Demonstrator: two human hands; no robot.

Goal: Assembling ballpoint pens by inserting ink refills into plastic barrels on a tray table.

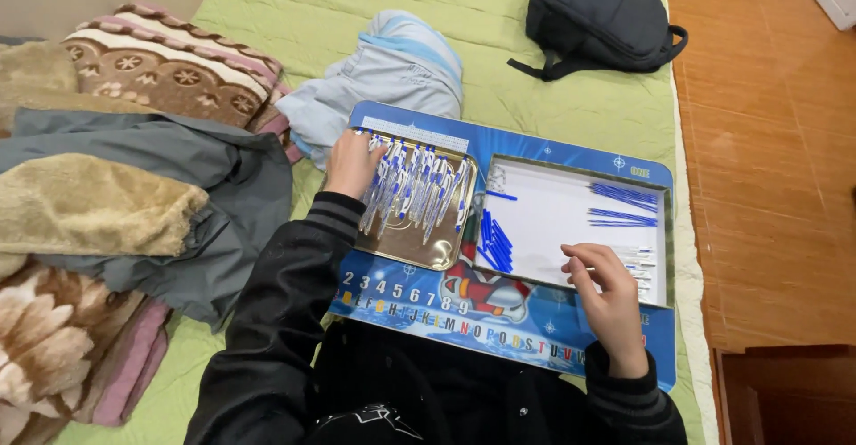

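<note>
Resting my left hand (352, 164) flat on the pens (415, 191) in the metal tray (419, 247), my right hand (606, 289) pinches a thin refill (581, 269), lying crosswise, nearer the white tray (553, 209).

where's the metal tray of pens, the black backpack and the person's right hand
metal tray (401, 247), head view, bare bottom near its front edge
black backpack (593, 12), head view, middle of its body
right hand (606, 289), head view, back of the hand

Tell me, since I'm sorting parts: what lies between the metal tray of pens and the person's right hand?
In the head view, a loose cluster of blue pen caps lies on the white tray, between the metal tray and the right hand.
</note>
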